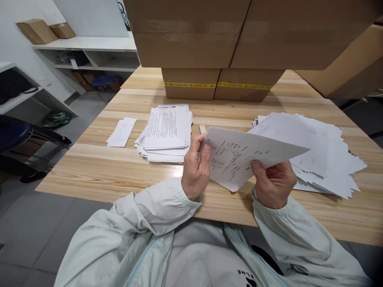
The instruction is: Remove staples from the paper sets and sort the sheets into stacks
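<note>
Gripping a printed paper (229, 155) at two places, we have it tilted above the light wooden table (104, 171), its text side towards us. Our left hand (196, 169) has its thumb pressed on the paper's left edge, with the fingers behind; our right hand (274, 184) is clamped on the lower edge further right, thumb on the printed face. We cannot tell whether we hold one sheet or several. Just beyond our left hand lies a small pale block (202, 128), and to the left of it sits a stack of printed sheets (167, 129), fairly squared but with corners sticking out. Further left we see some small white slips (122, 132) lying flat. On our right, partly hidden by the held paper, a broad pile of loose papers (318, 145) spreads with uneven edges. Across the table from us stand cardboard boxes (188, 34), the upper ones overhanging lower boxes (239, 93) that carry yellow tape (191, 85)
</note>
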`<action>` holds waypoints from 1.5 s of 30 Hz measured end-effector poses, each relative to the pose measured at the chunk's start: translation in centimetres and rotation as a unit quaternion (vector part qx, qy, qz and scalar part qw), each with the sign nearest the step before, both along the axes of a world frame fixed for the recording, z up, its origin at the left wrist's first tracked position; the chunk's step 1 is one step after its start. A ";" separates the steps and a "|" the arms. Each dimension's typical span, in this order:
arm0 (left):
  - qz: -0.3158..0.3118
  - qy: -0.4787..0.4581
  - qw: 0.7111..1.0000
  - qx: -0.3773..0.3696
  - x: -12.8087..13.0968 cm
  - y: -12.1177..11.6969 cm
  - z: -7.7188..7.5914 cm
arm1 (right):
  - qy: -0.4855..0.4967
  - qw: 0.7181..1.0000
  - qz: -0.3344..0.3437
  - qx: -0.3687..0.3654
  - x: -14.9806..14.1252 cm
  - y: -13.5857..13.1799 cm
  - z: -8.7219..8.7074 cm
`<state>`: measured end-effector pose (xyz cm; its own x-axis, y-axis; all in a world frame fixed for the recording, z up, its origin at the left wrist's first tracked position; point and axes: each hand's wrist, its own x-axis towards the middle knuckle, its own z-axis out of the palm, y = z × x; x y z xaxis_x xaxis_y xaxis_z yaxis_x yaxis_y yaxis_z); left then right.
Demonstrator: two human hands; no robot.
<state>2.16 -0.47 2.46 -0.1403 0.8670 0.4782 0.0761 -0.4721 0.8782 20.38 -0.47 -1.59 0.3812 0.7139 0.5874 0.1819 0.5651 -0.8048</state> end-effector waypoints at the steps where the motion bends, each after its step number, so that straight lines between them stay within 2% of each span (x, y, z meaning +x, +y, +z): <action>1: 0.002 0.000 1.000 -0.004 0.1 -0.1 0.0 | -0.001 1.000 0.000 -0.003 0.0 0.0 0.0; 9: 0.000 -0.015 0.999 -0.036 0.3 -0.4 -0.2 | -0.005 0.999 -0.014 -0.036 -0.1 -0.5 -0.2; 11: -0.026 -0.055 0.996 -0.071 0.1 -0.3 0.1 | -0.003 0.997 -0.017 -0.073 0.2 -0.9 0.4; 13: -0.074 -0.113 0.982 -0.133 -0.3 -0.3 0.4 | 0.009 0.989 0.018 -0.147 0.7 -1.1 1.3; 15: -0.114 -0.150 0.962 -0.197 -0.8 -0.3 0.3 | 0.030 0.966 0.099 -0.236 1.4 -1.1 2.1; 18: -0.124 -0.150 0.942 -0.273 -1.4 -0.8 -0.8 | 0.055 0.902 0.231 -0.361 2.3 -0.8 2.2; 20: -0.119 -0.152 0.922 -0.335 -1.5 -1.1 -2.0 | 0.058 0.868 0.262 -0.418 2.7 -0.5 1.4; 23: -0.132 -0.153 0.879 -0.433 -1.3 -1.0 -3.2 | 0.056 0.857 0.248 -0.448 2.9 0.0 -0.3; 27: -0.166 -0.160 0.843 -0.487 -1.3 0.1 -3.4 | 0.039 0.869 0.245 -0.428 3.0 1.5 -1.8; 33: -0.131 -0.160 0.846 -0.492 -1.4 1.3 -2.9 | 0.013 0.895 0.275 -0.351 2.4 3.4 -2.3; 36: -0.127 -0.174 0.843 -0.492 -1.4 1.9 -2.7 | -0.050 0.890 0.270 -0.364 3.1 3.9 -1.9; 38: -0.123 -0.184 0.841 -0.493 -1.4 2.2 -2.7 | -0.190 0.876 0.222 -0.384 4.3 4.6 -0.6; 39: -0.120 -0.187 0.840 -0.495 -1.4 2.4 -2.8 | -0.286 0.863 0.165 -0.382 4.9 5.0 0.4; 41: -0.118 -0.190 0.839 -0.496 -1.4 2.6 -2.9 | -0.463 0.822 0.024 -0.331 5.7 6.2 3.1; 42: -0.120 -0.192 0.839 -0.495 -1.4 2.7 -3.0 | -0.518 0.806 -0.027 -0.287 5.5 6.9 4.5; 43: -0.121 -0.192 0.840 -0.493 -1.3 2.7 -3.1 | -0.547 0.801 -0.048 -0.236 5.0 7.9 5.7; 45: -0.121 -0.188 0.841 -0.493 -1.3 2.8 -3.2 | -0.550 0.823 -0.006 -0.144 2.4 10.1 7.3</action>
